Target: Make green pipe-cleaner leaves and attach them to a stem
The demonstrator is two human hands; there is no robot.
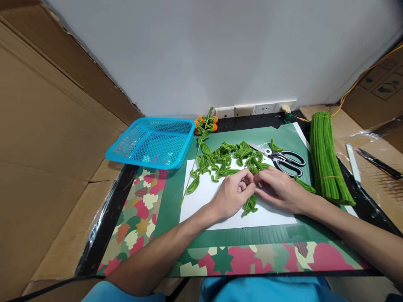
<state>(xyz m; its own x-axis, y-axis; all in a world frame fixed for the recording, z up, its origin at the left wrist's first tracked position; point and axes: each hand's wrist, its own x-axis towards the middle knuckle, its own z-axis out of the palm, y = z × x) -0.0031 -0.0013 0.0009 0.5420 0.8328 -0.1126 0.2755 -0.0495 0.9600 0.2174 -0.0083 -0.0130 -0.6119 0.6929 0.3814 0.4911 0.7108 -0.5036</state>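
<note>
Over the white paper (201, 209), my left hand (234, 191) and my right hand (280, 188) meet with bent fingers, thumbs and fingertips pinched together. A green pipe cleaner leaf (251, 205) shows just below the fingertips, its upper end hidden behind them. Several looped green pipe cleaner leaves (220, 155) lie in a loose pile beyond my hands. Scissors (280, 158) with black and grey handles rest partly open past my right hand. Close to my right wrist is another green leaf (304, 185).
A blue mesh basket (147, 161) stands at the back left. Beside it lies a leafy green stem (199, 155) with orange flowers (206, 126). At right are a thick bundle of green pipe cleaners (329, 159), a white-handled tool (353, 162) and a dark pointed tool (379, 162). Wall sockets (245, 110) line the back.
</note>
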